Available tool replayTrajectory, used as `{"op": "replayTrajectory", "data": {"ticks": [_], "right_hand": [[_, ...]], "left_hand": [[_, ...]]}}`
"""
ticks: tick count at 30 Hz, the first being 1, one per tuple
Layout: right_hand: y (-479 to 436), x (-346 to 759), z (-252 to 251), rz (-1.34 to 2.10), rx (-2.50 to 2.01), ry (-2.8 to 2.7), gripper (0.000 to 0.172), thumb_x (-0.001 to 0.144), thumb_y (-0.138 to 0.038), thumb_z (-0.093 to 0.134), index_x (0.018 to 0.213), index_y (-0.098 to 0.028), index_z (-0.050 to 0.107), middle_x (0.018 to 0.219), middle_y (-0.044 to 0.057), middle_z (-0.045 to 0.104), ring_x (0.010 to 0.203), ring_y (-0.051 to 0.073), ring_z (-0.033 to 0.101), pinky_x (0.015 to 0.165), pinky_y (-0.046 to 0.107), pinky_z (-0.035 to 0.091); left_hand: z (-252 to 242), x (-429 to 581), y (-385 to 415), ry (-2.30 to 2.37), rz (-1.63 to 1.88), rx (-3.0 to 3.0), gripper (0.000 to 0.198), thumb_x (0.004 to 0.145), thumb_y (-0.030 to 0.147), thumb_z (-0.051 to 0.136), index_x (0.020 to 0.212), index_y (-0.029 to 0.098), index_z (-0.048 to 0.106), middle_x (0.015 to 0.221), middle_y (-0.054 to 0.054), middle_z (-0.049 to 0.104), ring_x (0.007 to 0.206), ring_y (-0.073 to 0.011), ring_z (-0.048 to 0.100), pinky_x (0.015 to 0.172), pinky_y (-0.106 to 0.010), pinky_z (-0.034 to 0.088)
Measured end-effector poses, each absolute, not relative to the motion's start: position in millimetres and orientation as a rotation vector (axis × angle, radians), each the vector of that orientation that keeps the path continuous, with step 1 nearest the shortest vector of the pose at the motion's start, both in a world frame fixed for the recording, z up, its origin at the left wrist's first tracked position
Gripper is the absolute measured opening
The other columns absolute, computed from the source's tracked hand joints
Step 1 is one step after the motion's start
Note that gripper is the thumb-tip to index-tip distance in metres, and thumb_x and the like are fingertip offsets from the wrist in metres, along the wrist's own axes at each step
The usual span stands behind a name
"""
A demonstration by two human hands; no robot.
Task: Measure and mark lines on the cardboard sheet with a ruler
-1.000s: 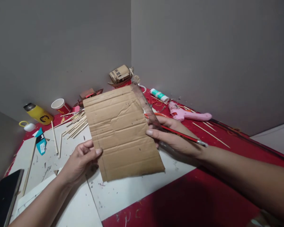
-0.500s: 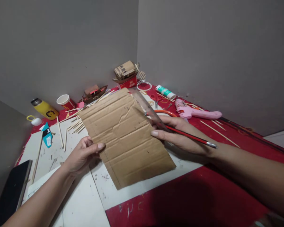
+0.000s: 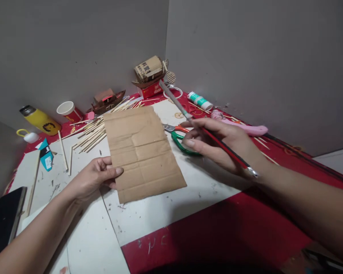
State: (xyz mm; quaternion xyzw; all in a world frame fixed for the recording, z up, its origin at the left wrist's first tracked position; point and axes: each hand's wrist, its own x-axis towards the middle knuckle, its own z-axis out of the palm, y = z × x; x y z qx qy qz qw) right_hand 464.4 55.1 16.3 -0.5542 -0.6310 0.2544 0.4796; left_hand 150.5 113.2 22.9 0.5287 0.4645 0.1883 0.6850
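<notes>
My left hand (image 3: 98, 175) pinches the left edge of a creased brown cardboard piece (image 3: 140, 160), thumb on top and fingers beneath. The cardboard is tilted above the white board (image 3: 148, 224). My right hand (image 3: 223, 146), apart from the cardboard, is closed around a red-and-black pencil (image 3: 228, 152) and a ruler (image 3: 174, 99). The ruler is seen nearly edge-on and points away to the upper left. Scissors (image 3: 175, 140) with green and orange handles lie between the cardboard and my right hand, their blades partly covered by the cardboard.
Thin wooden sticks (image 3: 90, 139) lie heaped behind the cardboard. At the back are a yellow bottle (image 3: 42, 121), a paper cup (image 3: 70, 112) and two model boats (image 3: 107, 101). A pink glue gun (image 3: 251, 129) lies right, a phone (image 3: 7, 217) left.
My right hand has let go of the cardboard's right edge and moved right with the ruler and pencil. The cardboard has turned, and the green scissors handle has come into view.
</notes>
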Motion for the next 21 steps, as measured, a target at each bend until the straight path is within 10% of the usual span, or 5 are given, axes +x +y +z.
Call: {"op": "replayTrajectory", "data": {"ticks": [8,15,21], "right_hand": [[50,468,5,0.247,-1.038,-2.24,0.036,0.088,-0.024,0.064,0.125,-0.02,0.062,0.103,0.01,0.074,0.09,0.024,0.071,0.076,0.035,0.056],[51,464,-1,-0.006,-0.993,-2.5,0.028,0.095,-0.027,0.054,0.118,-0.019,0.069,0.089,0.009,0.074,0.079,0.022,0.065,0.063,0.031,0.047],[51,460,-5,0.05,-0.995,-2.522,0.03,0.095,-0.028,0.055,0.122,-0.022,0.067,0.089,0.008,0.074,0.079,0.022,0.064,0.066,0.032,0.048]], "left_hand": [[40,142,122,1.328,0.441,1.612,0.047,0.081,0.047,0.076,0.051,0.017,0.057,0.042,-0.001,0.055,0.035,-0.0069,0.046,0.036,-0.015,0.033],[40,165,93,1.064,0.432,1.436,0.036,0.077,0.044,0.08,0.096,0.015,0.073,0.071,-0.004,0.067,0.046,-0.0079,0.046,0.042,-0.019,0.035],[32,169,92,1.046,0.36,1.349,0.025,0.072,0.035,0.083,0.084,0.014,0.077,0.058,0.0,0.058,0.047,-0.0075,0.041,0.043,-0.018,0.029]]}}
